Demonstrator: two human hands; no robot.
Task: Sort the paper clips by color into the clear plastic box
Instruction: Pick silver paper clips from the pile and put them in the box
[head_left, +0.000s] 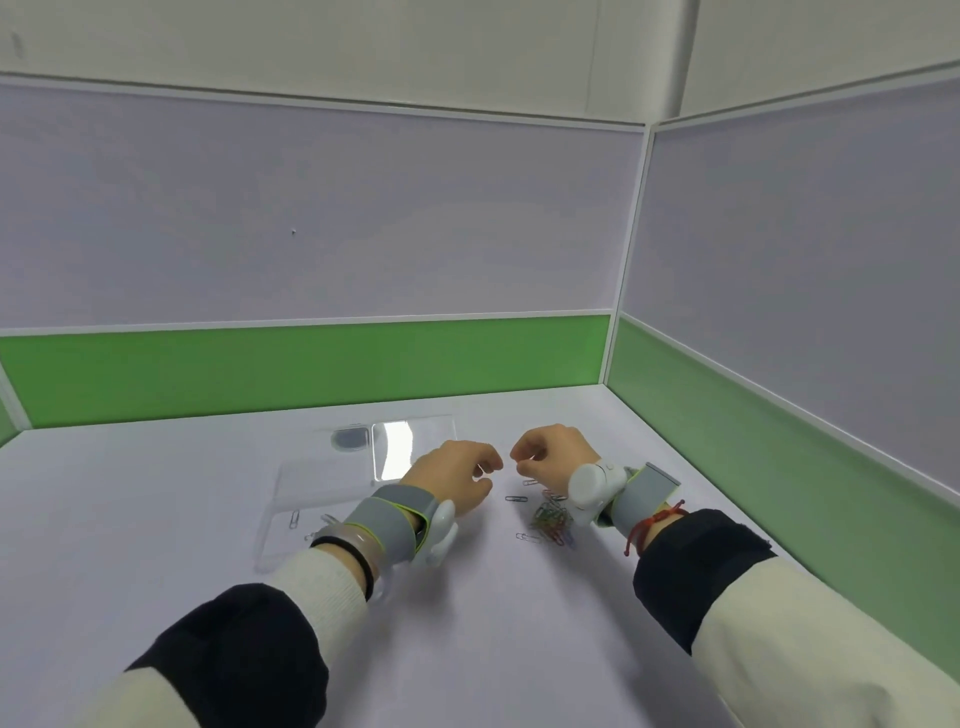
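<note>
A white desk (467, 649) stands in a cubicle corner of lilac partition panels (311, 218) with green lower bands (311, 369), below an off-white wall (363, 47).

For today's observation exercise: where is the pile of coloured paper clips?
Head view: the pile lies on the table, right of centre, close by the right hand.

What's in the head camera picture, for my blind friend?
A left hand and right hand, fingers curled, hover over a white table by a pile of colourful paper clips. A clear plastic box lies to their left.

Cream-and-black sleeves (727, 587), grey wristbands (387, 522), perhaps trackers (592, 486)
</note>
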